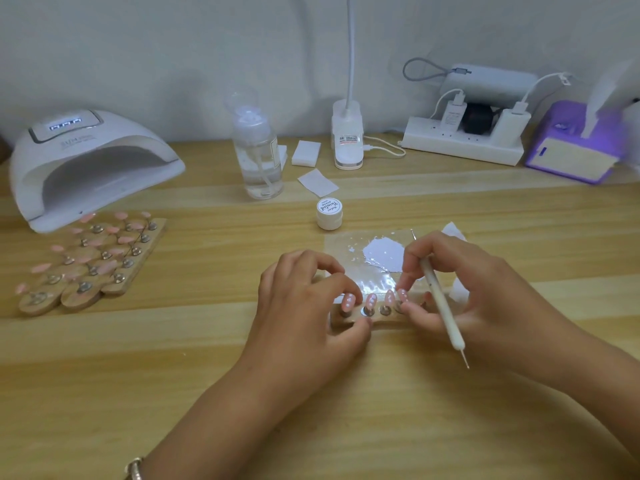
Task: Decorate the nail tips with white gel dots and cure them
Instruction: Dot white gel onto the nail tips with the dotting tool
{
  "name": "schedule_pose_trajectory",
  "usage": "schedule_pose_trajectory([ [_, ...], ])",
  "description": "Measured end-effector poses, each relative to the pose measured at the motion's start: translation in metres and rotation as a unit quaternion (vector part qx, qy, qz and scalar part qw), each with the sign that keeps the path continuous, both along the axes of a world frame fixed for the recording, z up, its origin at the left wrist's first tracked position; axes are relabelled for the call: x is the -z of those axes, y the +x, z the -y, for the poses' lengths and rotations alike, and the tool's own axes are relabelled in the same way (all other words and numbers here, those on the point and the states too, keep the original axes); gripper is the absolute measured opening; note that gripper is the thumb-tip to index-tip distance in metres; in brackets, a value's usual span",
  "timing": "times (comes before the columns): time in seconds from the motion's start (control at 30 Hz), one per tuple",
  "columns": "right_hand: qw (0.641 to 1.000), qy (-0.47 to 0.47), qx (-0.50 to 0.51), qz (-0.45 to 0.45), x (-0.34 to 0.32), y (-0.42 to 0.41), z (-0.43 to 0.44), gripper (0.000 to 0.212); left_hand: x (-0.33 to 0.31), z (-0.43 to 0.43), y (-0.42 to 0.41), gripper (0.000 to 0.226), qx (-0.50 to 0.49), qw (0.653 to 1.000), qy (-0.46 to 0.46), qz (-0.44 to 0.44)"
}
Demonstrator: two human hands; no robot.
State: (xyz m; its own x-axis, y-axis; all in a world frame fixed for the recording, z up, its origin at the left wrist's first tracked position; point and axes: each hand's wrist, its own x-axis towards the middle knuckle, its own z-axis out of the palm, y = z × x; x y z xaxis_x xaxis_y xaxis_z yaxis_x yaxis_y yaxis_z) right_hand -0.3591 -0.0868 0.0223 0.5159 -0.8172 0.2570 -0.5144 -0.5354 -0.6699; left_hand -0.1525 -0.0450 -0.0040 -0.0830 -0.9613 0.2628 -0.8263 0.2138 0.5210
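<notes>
A short wooden holder strip (388, 321) lies in front of me with several pink nail tips (370, 301) standing on metal pins, white dots on them. My left hand (304, 303) grips the strip's left end, fingers curled over it. My right hand (460, 292) holds a white dotting pen (441, 303) slanting down to the right and pinches a nail tip at the strip's right end. Behind the strip lies a clear sheet with a puddle of white gel (384, 252). A small white gel jar (329, 213) stands behind that. The white curing lamp (86, 164) sits far left.
Wooden holders with several plain pink tips (93, 261) lie in front of the lamp. A clear pump bottle (258, 154), white wipes (317, 181), a desk lamp base (348, 136), a power strip (460, 142) and a purple device (575, 143) line the back. The wooden table (173, 358) has bare room at front left.
</notes>
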Motion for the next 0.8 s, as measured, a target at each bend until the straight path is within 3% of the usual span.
schedule_pose_trajectory([
  [0.2,0.997,-0.06,0.001,-0.039,-0.001,-0.002,0.0,0.036,0.0,0.0,0.0,0.02,0.002,1.0,0.003,-0.01],
  [0.8,0.999,-0.028,0.038,-0.018,-0.007,-0.02,0.0,0.037,0.002,0.002,0.002,0.018,0.005,1.0,0.014,-0.022],
])
